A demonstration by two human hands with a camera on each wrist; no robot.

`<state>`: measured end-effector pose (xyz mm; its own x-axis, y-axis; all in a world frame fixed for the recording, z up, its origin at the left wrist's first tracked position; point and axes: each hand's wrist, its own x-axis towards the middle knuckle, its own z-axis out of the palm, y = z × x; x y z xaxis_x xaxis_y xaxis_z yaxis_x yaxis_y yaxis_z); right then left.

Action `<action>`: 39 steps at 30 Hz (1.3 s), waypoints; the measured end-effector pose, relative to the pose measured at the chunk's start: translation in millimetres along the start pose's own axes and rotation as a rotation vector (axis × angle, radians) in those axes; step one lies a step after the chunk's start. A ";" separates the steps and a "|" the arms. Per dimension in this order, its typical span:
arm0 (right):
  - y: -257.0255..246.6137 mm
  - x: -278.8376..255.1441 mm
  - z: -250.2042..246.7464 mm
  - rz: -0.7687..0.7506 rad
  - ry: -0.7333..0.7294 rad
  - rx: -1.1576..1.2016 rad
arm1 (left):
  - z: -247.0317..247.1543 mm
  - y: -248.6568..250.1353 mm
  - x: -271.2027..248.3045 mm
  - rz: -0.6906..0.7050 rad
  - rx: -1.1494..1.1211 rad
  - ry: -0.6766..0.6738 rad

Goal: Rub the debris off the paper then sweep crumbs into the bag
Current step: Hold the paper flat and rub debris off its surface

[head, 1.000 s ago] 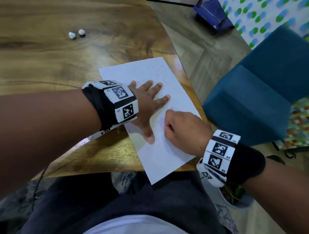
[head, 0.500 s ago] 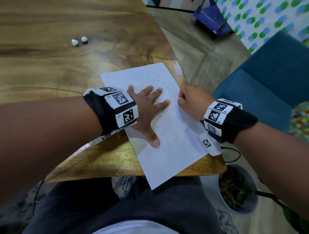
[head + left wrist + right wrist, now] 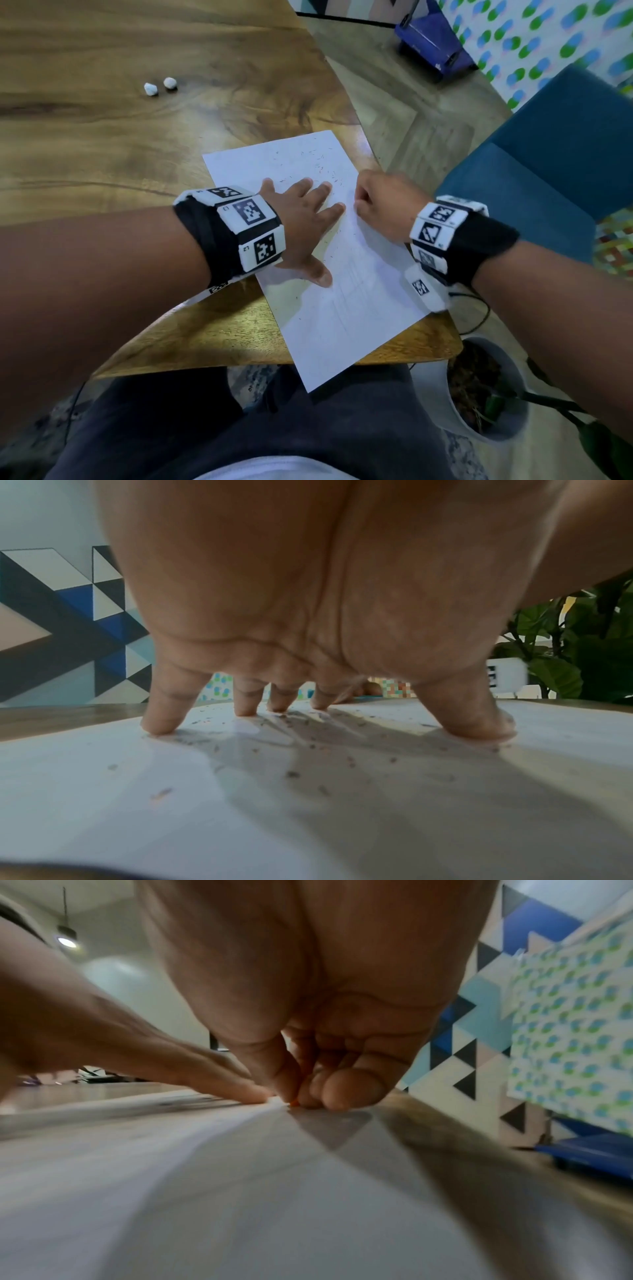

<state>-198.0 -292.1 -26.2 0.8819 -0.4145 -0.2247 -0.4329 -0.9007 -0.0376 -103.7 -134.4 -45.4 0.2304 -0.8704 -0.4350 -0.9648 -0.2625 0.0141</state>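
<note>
A white paper lies slanted on the wooden table, its near corner hanging over the edge. Dark crumbs are scattered over it, also seen as crumbs under my left palm. My left hand presses flat on the paper, its spread fingers straight. My right hand is curled at the paper's right edge, close to the left fingertips. Its fingers and thumb pinch a small orange thing against the paper. Most of that thing is hidden. No bag is in view.
Two small white lumps lie at the far left of the table. A blue chair stands to the right. A potted plant sits on the floor below the table's near right corner. A blue box is on the floor beyond.
My right hand has gone from the paper's middle up to its right edge, then a little left towards the left fingertips. The left hand has stayed flat on the paper.
</note>
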 end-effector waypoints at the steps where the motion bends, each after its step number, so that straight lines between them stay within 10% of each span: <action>1: 2.3 9.6 -2.7 0.024 0.006 -0.010 | -0.2 0.4 0.6 -0.002 -0.004 0.002; 14: -7.6 -71.4 8.5 -0.128 -0.214 0.029 | 2.2 0.8 1.8 0.012 -0.029 -0.019; 39: 14.9 9.7 2.7 0.035 0.014 0.082 | 1.2 -11.9 -7.9 0.119 0.081 0.000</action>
<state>-196.4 -309.1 -31.6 0.8682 -0.4479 -0.2136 -0.4769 -0.8721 -0.1095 -94.2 -123.9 -43.2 0.1142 -0.8932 -0.4350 -0.9923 -0.1234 -0.0072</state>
